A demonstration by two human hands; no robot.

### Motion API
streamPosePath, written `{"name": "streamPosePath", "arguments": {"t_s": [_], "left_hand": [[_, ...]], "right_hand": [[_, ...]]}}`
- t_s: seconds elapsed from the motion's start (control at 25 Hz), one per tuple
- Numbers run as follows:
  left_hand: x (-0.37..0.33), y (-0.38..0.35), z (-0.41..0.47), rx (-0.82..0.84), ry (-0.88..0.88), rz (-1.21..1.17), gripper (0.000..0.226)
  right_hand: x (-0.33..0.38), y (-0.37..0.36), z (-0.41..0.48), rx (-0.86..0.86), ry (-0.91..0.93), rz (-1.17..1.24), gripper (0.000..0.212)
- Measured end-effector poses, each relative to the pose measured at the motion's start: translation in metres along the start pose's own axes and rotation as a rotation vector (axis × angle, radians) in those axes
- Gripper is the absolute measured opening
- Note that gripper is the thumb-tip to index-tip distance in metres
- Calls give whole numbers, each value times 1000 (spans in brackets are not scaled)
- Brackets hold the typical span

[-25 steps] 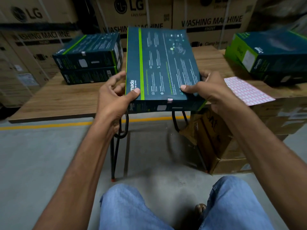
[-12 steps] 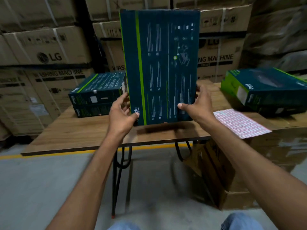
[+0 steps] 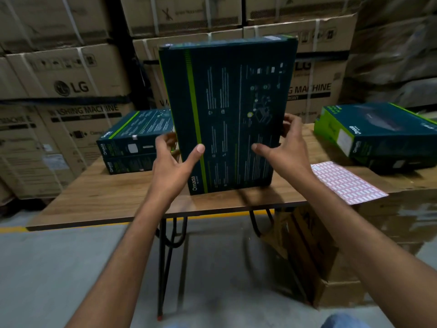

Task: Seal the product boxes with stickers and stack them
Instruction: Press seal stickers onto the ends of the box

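Fingers (image 3: 199, 149) clasp tall rectangular cardboard box (image 3: 227, 114) upright on wood-grain table (image 3: 106, 197).

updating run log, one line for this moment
Omada box upright on table | left hand, right hand grip its sides | sticker sheet at right

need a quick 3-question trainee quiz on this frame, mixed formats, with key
1. True or false: the Omada box gripped by the left hand and the right hand lies flat on the wooden table.
2. Where is the sticker sheet? A) left of the gripped box B) right of it C) on top of it
3. Fill in: the stack left of the gripped box holds ___ boxes.
Key: 1 false, it stands on end. 2 B. 3 two.
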State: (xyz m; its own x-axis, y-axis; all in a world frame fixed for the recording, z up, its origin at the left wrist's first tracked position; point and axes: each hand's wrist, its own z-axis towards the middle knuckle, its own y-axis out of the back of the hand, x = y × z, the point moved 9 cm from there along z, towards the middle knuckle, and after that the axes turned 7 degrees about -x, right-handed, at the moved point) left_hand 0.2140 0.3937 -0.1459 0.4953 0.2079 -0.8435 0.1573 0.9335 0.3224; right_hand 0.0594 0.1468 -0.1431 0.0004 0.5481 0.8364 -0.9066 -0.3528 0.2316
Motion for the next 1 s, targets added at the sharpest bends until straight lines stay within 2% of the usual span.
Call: {"name": "streamPosePath", "arguments": {"t_s": [0.16,0.28,0.4,0.56,0.64,0.72,0.76,0.8,0.88,0.92,1.0], "left_hand": [[-48,10,0,-15,-16,-108,98],[-71,16,-1,20,15,-230,112],[-98,28,1,78,26,-378,91],[-130,40,11,86,25,-351,82],[-134,41,14,37,14,-326,75],[-132,40,13,-13,-5,-378,52],[-130,38,12,-26,-19,-417,42],[-128,36,12,-30,-36,-443,39],[-121,32,10,-13,-88,-446,48],[-116,30,9,-3,-113,-441,57],[-102,28,6,-5,-155,-405,73]], "right_hand": [[33,15,2,-25,17,96,78],[49,21,-3,59,-72,244,76],[72,34,-5,112,-182,296,91],[102,50,3,169,-207,345,52],[112,48,1,217,-208,343,46],[109,46,1,219,-222,363,42],[104,44,2,218,-227,381,45],[100,42,2,225,-229,404,57],[87,39,1,216,-244,425,97],[81,40,1,204,-225,430,101],[72,41,-2,178,-155,425,75]]}}
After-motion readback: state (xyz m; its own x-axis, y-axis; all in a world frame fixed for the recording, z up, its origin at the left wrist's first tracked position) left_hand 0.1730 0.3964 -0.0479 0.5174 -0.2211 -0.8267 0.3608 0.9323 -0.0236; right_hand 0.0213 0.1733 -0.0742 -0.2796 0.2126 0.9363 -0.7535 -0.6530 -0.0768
